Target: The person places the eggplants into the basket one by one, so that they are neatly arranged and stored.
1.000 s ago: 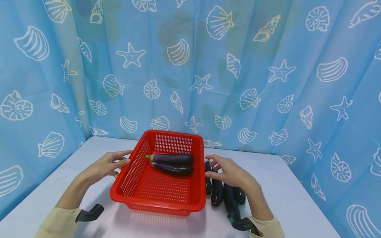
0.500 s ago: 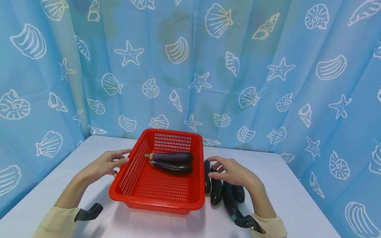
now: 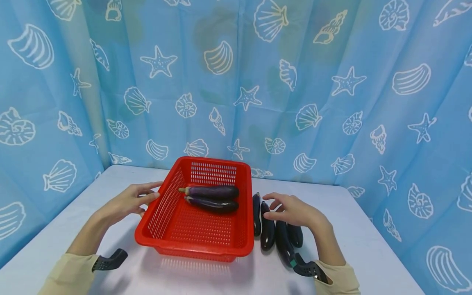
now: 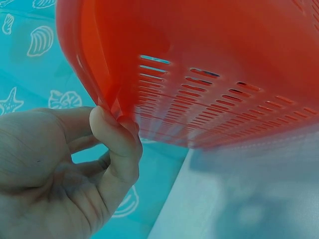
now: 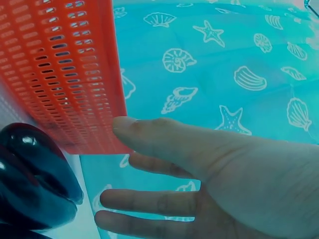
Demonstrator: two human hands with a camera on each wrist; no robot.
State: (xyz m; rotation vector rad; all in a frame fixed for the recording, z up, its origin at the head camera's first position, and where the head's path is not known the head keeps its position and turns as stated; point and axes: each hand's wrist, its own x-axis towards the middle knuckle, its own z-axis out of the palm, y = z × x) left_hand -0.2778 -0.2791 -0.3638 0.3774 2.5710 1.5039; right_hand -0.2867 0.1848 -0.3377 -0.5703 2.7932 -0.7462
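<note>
A red perforated plastic basket point(image 3: 191, 244) sits in the middle of the white table. Inside it, two dark purple eggplants lie side by side, one point(image 3: 217, 191) behind the other point(image 3: 217, 205). My left hand point(image 3: 127, 203) is at the basket's left side, thumb and index fingertips touching the outside by the rim; the left wrist view shows the thumb point(image 4: 112, 127) against the rim edge. To the right of the basket, my right hand point(image 3: 293, 211) hovers with loosely bent fingers over several more eggplants point(image 3: 267, 235), holding nothing and partly hiding them.
Blue curtains point(image 3: 236, 94) with white shell and starfish prints stand behind and beside the table point(image 3: 343, 229). Black curved mounts are at both wrists, the left mount point(image 3: 110, 260) near the basket's front left and the right mount point(image 3: 309, 268) over the eggplants' near ends.
My right hand has drawn away to the right from the basket's right rim, uncovering more of the eggplants there. The left hand stays at the left rim. The view has tilted slightly.
</note>
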